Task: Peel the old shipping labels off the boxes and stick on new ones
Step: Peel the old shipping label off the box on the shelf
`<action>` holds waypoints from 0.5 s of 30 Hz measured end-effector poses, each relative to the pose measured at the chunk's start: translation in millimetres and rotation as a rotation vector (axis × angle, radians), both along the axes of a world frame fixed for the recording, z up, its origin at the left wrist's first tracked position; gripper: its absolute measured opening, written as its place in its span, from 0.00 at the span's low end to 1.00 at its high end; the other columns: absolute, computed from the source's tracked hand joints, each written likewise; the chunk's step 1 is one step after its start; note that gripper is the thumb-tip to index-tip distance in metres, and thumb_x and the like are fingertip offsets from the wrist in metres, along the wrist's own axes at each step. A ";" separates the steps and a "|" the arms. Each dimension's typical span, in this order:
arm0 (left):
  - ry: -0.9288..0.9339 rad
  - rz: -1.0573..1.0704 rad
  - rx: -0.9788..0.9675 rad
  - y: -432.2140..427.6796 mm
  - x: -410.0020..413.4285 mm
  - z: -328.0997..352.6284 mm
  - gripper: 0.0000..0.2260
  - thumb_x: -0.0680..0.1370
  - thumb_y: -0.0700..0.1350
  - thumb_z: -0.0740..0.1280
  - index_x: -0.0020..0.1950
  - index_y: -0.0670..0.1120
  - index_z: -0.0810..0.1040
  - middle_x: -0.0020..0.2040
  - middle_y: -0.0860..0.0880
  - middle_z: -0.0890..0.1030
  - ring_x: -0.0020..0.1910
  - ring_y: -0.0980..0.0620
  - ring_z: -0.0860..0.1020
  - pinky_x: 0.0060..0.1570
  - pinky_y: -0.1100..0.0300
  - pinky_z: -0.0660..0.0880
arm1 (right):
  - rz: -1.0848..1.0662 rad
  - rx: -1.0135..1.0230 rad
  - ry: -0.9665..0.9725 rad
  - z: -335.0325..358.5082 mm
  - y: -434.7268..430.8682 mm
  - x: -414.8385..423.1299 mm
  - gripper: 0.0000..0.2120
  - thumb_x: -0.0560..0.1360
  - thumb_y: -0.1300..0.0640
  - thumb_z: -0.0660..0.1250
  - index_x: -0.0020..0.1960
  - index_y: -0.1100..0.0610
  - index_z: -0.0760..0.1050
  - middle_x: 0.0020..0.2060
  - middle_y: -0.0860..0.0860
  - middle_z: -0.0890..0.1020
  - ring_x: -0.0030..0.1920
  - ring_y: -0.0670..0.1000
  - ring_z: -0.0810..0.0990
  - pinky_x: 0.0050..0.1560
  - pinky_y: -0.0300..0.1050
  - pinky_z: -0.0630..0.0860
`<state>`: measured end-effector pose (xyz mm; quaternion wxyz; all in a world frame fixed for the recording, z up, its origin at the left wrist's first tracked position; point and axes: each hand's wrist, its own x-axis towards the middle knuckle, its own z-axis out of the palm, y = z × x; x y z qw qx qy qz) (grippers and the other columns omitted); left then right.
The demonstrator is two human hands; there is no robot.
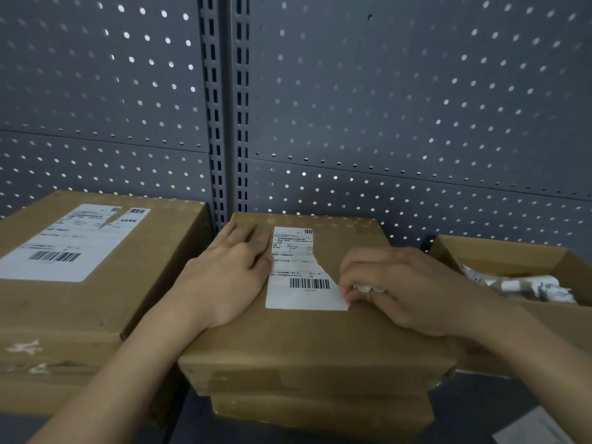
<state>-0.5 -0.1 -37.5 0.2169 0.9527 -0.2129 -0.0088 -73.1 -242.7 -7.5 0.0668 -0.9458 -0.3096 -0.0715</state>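
Centre box (304, 341): stacked on a second box (320, 415). Your left hand (230, 270) lay flat on its top, fingers straight, likely to steady it. Label (298, 283): on that top, between your hands, its right side torn away. Your right hand (397, 286) curled round a scrap (365, 288), fingertips at the label's near right corner, apparently to lift it. Left box (96, 315): left label (64, 248) torn at its far edge. Carton (544, 261), right: held crumpled scraps, probably discards. Pegboard (384, 107): behind.

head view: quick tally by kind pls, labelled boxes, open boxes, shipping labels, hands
Labelled boxes: 2, left box, centre box
Open boxes: 1, open box
Shipping labels: 2, left label, torn label
Hands: 2, left hand, right hand
Total: 7
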 end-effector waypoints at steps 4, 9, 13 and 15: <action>-0.009 0.002 0.014 -0.9 0.5 0.0 0.23 0.83 0.57 0.49 0.78 0.60 0.53 0.79 0.59 0.50 0.78 0.58 0.42 0.74 0.50 0.53 | 0.028 -0.112 -0.105 0.5 9.5 3.2 0.07 0.78 0.54 0.55 0.48 0.46 0.71 0.48 0.39 0.74 0.37 0.43 0.74 0.33 0.43 0.73; 0.005 -0.005 -0.033 1.8 1.1 -1.4 0.23 0.83 0.58 0.50 0.78 0.60 0.54 0.79 0.60 0.51 0.78 0.58 0.42 0.75 0.53 0.50 | -0.031 0.158 0.061 -5.9 -2.2 6.0 0.07 0.80 0.56 0.62 0.52 0.46 0.76 0.47 0.38 0.76 0.48 0.41 0.77 0.49 0.40 0.74; 0.023 -0.034 -0.134 2.6 2.9 -1.4 0.23 0.83 0.57 0.53 0.78 0.55 0.57 0.79 0.59 0.53 0.78 0.58 0.43 0.73 0.60 0.45 | -0.047 0.250 0.118 -4.2 -15.5 1.3 0.09 0.79 0.47 0.63 0.57 0.44 0.79 0.49 0.38 0.79 0.52 0.41 0.78 0.52 0.41 0.75; 0.033 -0.038 -0.253 3.0 1.2 0.9 0.21 0.83 0.51 0.56 0.77 0.50 0.63 0.77 0.58 0.59 0.76 0.62 0.48 0.67 0.72 0.42 | -0.038 0.229 0.152 -2.4 -18.4 -2.2 0.14 0.77 0.42 0.63 0.60 0.43 0.79 0.51 0.37 0.79 0.54 0.40 0.78 0.54 0.35 0.73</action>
